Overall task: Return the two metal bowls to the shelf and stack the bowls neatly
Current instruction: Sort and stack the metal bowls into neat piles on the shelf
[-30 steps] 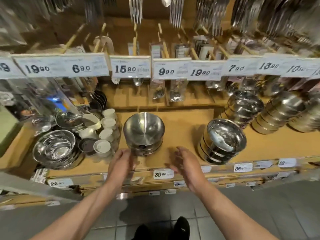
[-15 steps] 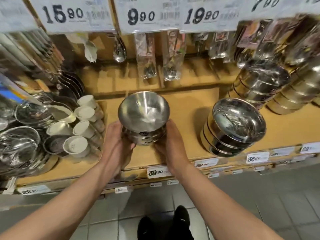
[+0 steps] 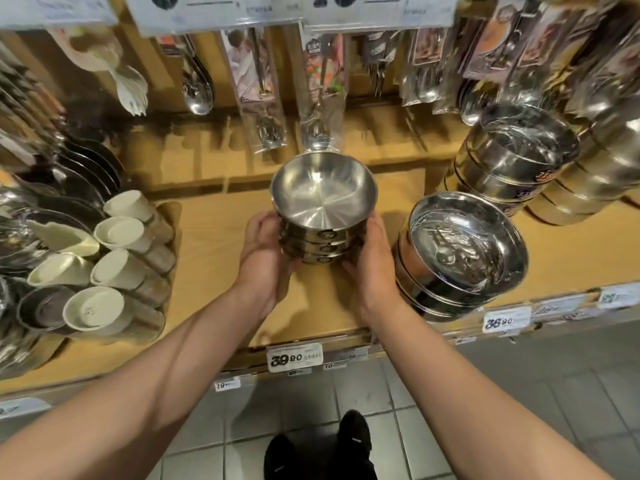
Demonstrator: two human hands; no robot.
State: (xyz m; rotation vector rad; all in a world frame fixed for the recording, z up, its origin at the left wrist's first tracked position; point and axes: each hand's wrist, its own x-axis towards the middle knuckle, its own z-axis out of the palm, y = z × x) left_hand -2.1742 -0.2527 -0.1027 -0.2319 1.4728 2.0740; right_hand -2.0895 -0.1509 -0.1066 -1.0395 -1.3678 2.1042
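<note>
As cupped: both hands (image 3: 266, 258) round bowl stack (image 3: 323, 216)

The left hand (image 3: 265, 252) and the right hand (image 3: 372, 261) hold a stack of metal bowls (image 3: 323, 206) from both sides, over the middle of the wooden shelf (image 3: 214, 244). Near the shelf's right side stands another bowl stack (image 3: 462, 252), tilted.

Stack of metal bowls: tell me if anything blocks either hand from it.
Nothing does. The left hand and right hand already grip the stack of metal bowls from either side on the wooden shelf.
</note>
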